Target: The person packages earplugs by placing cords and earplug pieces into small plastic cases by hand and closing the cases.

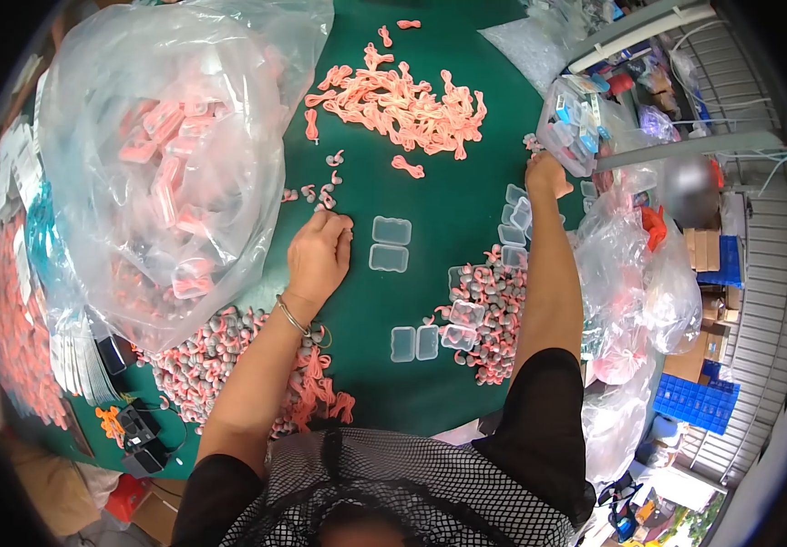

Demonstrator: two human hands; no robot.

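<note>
My left hand (320,248) rests on the green table with its fingers curled together. Whatever it may hold is hidden. Just beyond its fingertips lie several small pink-and-grey pieces (327,197) that look like earplugs. To its right is an open clear plastic case (390,244), its two halves flat. My right hand (548,175) reaches to the far right with bent, closed fingers, close to a few small pink-and-grey pieces (531,141). Anything inside it cannot be made out. Below that wrist lie several clear cases (514,219), partly behind the forearm.
A large clear bag (83,100) of pink-filled cases stands at left. Pink cord bundles (402,105) lie at the back. Pink-and-grey piles (202,365) (493,319) sit near both arms. A clear bin (562,137) and a rack bar (685,150) border the right.
</note>
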